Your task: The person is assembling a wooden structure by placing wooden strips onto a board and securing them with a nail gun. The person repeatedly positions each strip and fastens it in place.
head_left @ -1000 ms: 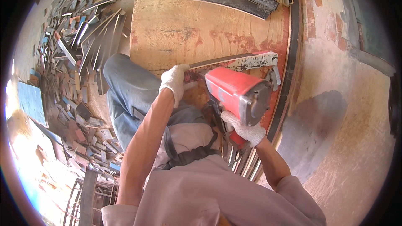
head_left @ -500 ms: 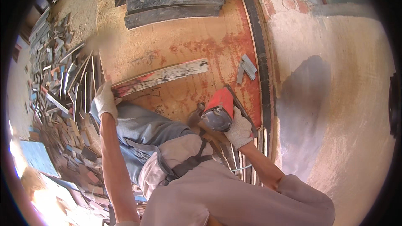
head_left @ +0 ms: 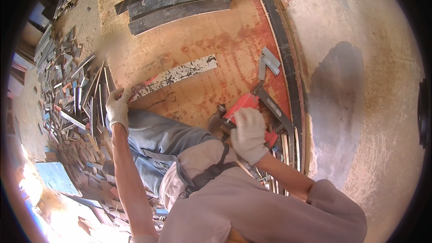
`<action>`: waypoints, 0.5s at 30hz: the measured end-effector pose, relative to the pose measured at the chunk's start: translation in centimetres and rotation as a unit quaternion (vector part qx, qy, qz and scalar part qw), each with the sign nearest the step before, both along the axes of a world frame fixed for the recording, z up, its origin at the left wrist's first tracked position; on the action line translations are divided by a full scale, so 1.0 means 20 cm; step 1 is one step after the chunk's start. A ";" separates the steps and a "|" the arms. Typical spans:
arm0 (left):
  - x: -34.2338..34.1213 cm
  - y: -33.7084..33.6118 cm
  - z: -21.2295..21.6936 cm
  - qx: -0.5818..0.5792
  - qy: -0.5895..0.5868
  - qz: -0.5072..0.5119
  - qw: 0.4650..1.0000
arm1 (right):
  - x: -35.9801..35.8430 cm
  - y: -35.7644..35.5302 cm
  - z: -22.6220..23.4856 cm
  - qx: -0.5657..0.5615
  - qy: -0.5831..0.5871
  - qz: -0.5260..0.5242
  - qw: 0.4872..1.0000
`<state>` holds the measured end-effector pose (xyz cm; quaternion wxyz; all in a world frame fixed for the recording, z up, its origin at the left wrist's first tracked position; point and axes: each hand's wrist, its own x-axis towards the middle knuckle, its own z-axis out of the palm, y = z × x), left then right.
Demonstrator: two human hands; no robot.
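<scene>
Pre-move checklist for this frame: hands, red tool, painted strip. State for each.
1. Right hand gripping the red tool: ok, the gloved hand is closed over it.
2. Left hand on the painted strip: ok, the glove touches its near end.
3. Strip lying flat on the board: ok.
4. Tool clear of the strip: ok, the tool sits apart, toward the black rail.
5. Tool switched off: cannot tell.
6. Offcuts out of the way: not ok, short grey pieces lie loose near the tool.
</scene>
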<state>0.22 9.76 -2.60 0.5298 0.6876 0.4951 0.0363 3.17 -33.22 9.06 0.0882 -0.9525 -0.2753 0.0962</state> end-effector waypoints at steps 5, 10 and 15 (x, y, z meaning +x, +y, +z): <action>-0.01 0.05 0.09 -0.019 0.026 0.016 0.999 | 0.07 0.20 -0.23 -0.199 0.064 0.113 0.971; -0.14 0.15 0.02 0.030 0.012 0.032 0.999 | 0.12 0.27 -0.28 -0.247 0.065 0.135 0.957; 0.03 -0.01 0.23 0.186 0.168 -0.087 0.964 | 0.07 0.02 -0.44 -0.191 -0.037 0.199 0.961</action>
